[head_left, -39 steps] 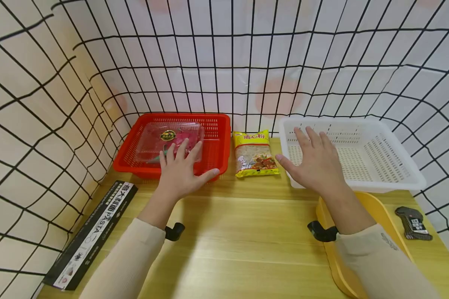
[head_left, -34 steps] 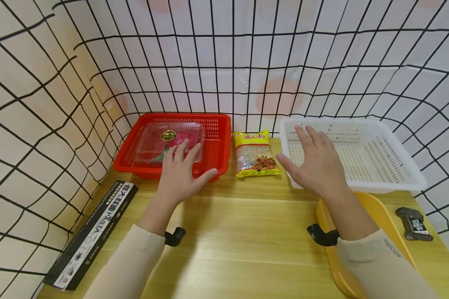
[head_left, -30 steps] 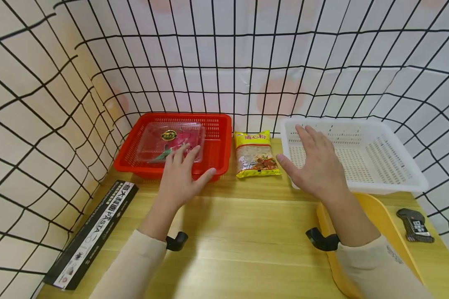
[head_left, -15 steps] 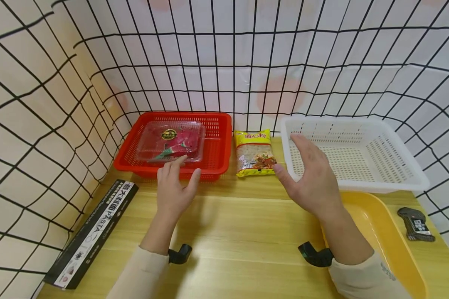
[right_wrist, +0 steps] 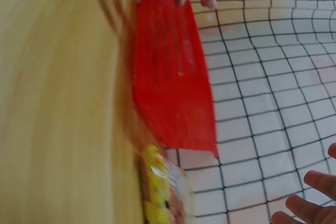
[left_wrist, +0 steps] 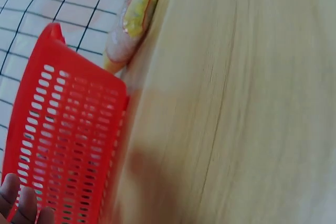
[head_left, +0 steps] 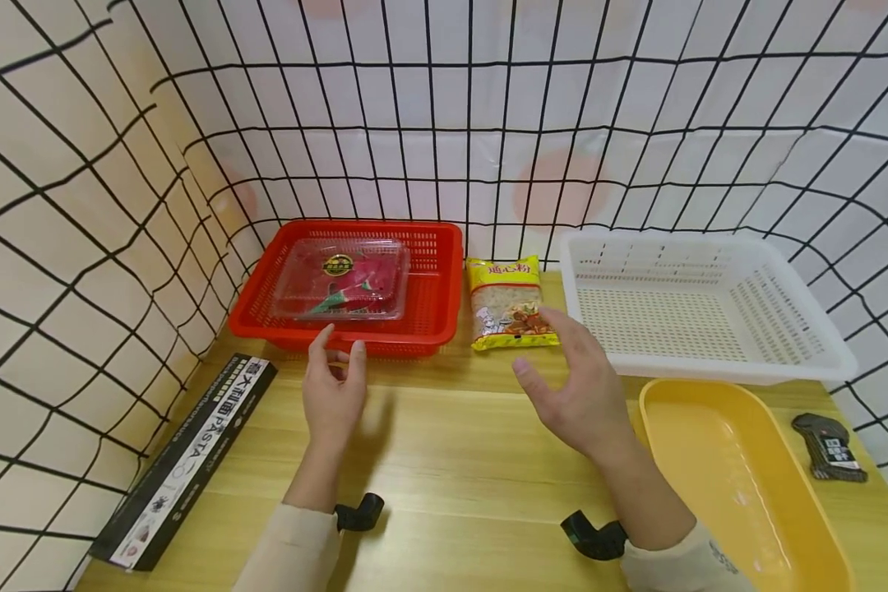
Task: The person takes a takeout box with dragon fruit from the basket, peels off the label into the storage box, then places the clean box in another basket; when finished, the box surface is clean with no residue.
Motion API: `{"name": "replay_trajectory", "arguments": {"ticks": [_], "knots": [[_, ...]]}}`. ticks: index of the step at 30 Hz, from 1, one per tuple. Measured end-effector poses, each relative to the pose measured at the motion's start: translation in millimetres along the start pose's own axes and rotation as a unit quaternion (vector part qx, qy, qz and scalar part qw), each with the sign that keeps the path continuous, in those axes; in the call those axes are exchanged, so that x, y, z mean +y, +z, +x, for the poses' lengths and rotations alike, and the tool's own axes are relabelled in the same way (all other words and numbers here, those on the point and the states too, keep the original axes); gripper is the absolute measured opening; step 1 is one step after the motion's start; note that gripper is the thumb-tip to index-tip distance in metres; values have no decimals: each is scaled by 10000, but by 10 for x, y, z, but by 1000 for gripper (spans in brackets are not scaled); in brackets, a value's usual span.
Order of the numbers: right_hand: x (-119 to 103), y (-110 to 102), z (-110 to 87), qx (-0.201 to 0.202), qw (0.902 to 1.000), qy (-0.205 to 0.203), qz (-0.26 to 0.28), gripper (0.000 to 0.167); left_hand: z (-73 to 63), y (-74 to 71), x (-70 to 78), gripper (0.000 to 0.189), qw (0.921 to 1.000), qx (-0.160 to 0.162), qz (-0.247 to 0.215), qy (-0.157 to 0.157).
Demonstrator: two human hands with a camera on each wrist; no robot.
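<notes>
My left hand (head_left: 335, 401) hovers just in front of the red basket (head_left: 435, 300), fingers loosely bent and holding nothing. In that basket lies a clear lidded plastic box (head_left: 340, 284) with pink and green contents. Above the table, my right hand (head_left: 586, 396) has its thumb and fingers spread apart, with nothing between them. Its index fingertip overlaps the lower right of a yellow bag of macaroni (head_left: 509, 302) in the head view. The left wrist view catches a few left fingertips (left_wrist: 25, 205) by the basket's side wall. Right fingers (right_wrist: 307, 208) show at the right wrist view's lower corner.
A white basket (head_left: 659, 325) stands at the back right, with a yellow tray (head_left: 736, 469) in front of it. Beyond the tray lies a small dark package (head_left: 829, 448). A long black pasta box (head_left: 185, 460) lies at left. Black wire grid (head_left: 469, 131) encloses the back and sides.
Both hands have drawn back toward the person. The left has come away from over the red basket, its fingers bending more; the right has moved left, away from the white basket.
</notes>
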State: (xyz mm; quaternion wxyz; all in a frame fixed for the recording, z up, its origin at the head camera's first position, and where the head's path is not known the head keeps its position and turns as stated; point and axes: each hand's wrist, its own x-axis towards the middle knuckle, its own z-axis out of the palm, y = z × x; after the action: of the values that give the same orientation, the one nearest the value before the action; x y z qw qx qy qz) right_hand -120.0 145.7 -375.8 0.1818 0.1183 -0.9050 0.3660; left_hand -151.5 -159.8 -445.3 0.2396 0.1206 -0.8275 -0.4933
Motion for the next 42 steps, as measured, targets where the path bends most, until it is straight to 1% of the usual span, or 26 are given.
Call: {"name": "replay_trajectory", "arguments": {"ticks": [5,8,11,15,19,22,26,28,32,36,39,42], "knots": [[-33,225,-24,-91,9995,-140,274,63,80,43,-90,58,9993,175,-287,-154],[-94,374,-16,-227,9986,-187,435,61,126,86,-142,58,9983,364,-422,-172],[-182,515,1,-447,9972,-150,576,61,154,135,-178,57,9973,512,-504,-163],[-301,677,58,-764,9948,-88,661,57,170,187,-203,55,9954,643,-653,-281],[-407,803,147,-918,9928,-40,766,52,188,214,-237,52,9931,758,-789,-424],[-483,875,243,-892,9911,-12,988,50,208,224,-269,52,9914,801,-926,-462],[-573,961,421,-772,9888,-38,1274,48,238,231,-305,54,9891,831,-1161,-373],[-613,1007,534,-770,9875,46,1378,48,246,234,-317,54,9884,846,-1213,-344],[-643,1129,790,-943,9838,402,1468,50,246,245,-342,53,9880,844,-1243,-361],[-592,1254,1008,-1129,9801,782,1430,52,246,265,-355,53,9872,804,-1330,-359],[-551,1324,1117,-1240,9778,954,1392,53,244,263,-327,54,9870,774,-1376,-312],[-532,1384,1196,-1363,9760,1045,1340,56,208,211,-211,52,9869,739,-1403,-284]]}}
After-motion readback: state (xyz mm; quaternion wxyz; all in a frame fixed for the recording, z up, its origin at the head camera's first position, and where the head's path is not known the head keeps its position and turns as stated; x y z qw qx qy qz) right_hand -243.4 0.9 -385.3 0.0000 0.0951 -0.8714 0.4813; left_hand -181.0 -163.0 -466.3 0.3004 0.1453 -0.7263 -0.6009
